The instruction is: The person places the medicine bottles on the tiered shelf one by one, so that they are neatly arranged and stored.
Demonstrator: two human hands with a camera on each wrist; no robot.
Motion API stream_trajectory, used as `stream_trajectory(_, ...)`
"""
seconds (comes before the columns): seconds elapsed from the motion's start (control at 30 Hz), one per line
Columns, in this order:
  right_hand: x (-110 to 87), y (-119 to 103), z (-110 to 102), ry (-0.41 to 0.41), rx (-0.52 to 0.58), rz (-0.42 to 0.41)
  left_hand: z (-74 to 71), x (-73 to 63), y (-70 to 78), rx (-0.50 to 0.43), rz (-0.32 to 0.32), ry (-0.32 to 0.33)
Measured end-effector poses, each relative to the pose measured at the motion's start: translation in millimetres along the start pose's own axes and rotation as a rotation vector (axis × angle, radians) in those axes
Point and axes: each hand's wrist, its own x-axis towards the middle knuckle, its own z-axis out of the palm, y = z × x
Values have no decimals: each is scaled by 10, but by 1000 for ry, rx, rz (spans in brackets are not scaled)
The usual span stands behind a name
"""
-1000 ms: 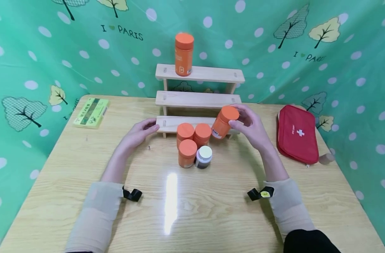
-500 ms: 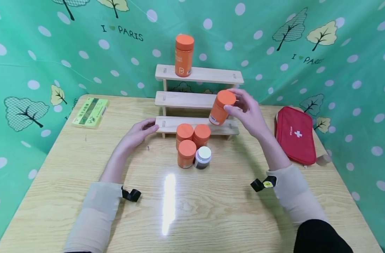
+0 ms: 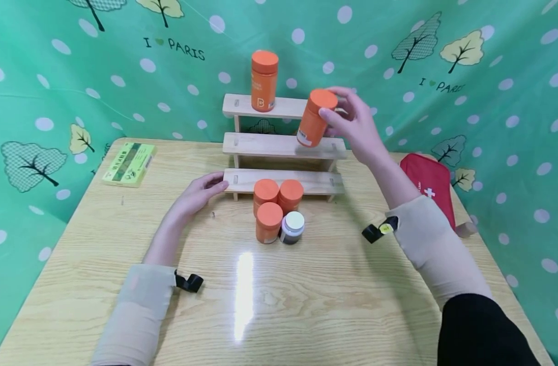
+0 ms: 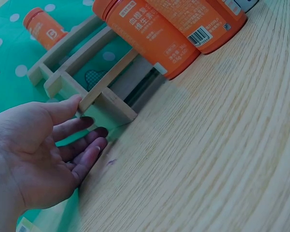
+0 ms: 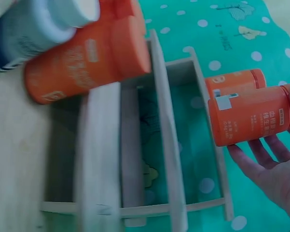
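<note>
My right hand grips an orange bottle by its upper part, in front of the stepped wooden rack. The bottle leans a little, overlapping the right end of the top shelf in the head view. Another orange bottle stands upright toward that shelf's left. At the rack's left side, my left hand pinches the end of the lowest shelf; its thumb lies against the board in the left wrist view. Before the lowest shelf, several orange bottles cluster beside a small white-capped bottle.
A green packet lies at the table's back left. On the right, a red first aid pouch is partly covered by my right forearm. Behind everything hangs a green patterned cloth.
My right hand has raised the orange bottle from beside the lowest shelf up to the height of the top shelf. The left hand has stayed at the rack's end.
</note>
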Motion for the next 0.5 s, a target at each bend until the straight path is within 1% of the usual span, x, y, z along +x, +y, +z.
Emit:
stream_trajectory(0.07,104,-54,-12,13,35,4,0,3,0,-2,-2,-1)
stream_trajectory(0.2,281,-142,-27,23,65,8,1,15,-3,1,4,0)
stream_trajectory(0.37,444,-219,-13,19,49,23,6,17,-12,1,6,4)
stream_trajectory(0.5,553,-259,-9,30,43,44,6,15,-14,8,6,2)
